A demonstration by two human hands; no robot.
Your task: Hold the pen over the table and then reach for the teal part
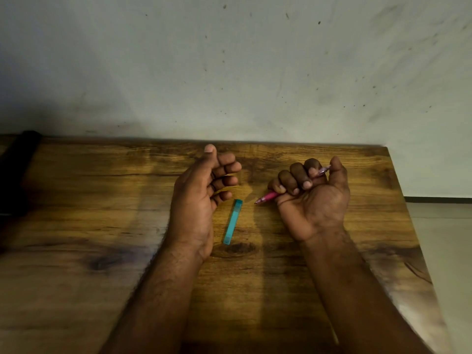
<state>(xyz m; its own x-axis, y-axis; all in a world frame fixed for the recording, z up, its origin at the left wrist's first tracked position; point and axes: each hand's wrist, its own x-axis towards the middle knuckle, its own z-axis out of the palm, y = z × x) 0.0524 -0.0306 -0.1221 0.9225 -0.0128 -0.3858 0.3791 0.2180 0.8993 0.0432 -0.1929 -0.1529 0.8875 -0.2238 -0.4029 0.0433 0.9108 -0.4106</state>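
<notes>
My right hand (313, 198) rests palm-up on the wooden table (102, 226) and grips a pink pen (268, 196), its tip sticking out to the left and its other end showing near the thumb. My left hand (201, 198) lies on its edge, palm facing right, fingers loosely curled and holding nothing. A slim teal case (233, 222) lies flat on the table between the two hands, closest to my left palm and apart from it.
A stained grey wall (229, 72) rises right behind the table's far edge. A dark object (15, 172) sits at the far left corner. The table's right edge (408, 213) drops to a pale floor.
</notes>
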